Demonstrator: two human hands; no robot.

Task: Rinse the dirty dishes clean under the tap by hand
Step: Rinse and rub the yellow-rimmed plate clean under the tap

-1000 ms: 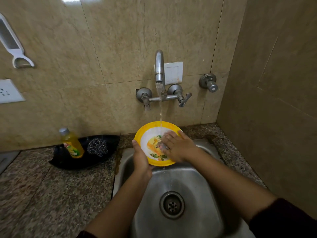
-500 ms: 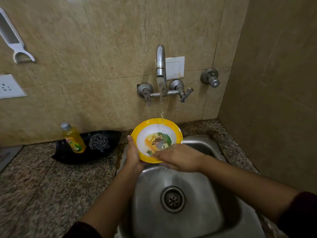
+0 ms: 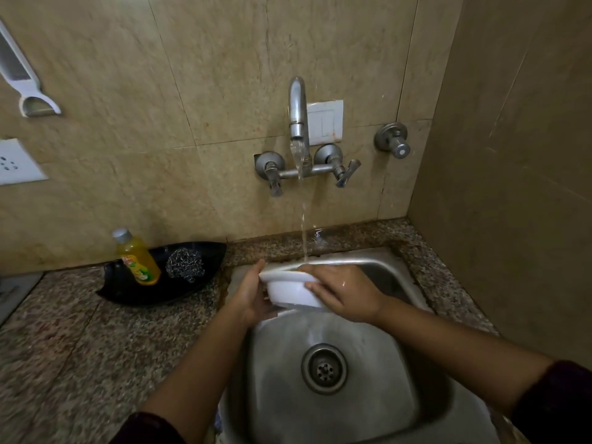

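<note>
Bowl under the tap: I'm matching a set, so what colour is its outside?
The bowl is plain white outside, clearest in the head view.

I see a yellow plastic dish-liquid bottle (image 3: 137,262) with a grey cap leaning in a shallow black leaf-shaped tray (image 3: 134,293), just beside a ball of steel wire scourer (image 3: 185,263) in the same tray. The tray sits on the speckled granite tabletop (image 3: 64,331). A white plastic peeler (image 3: 19,75) hangs on the tiled wall above a white wall socket (image 3: 16,163). A round metal stop valve (image 3: 393,142) juts out at right.
</note>
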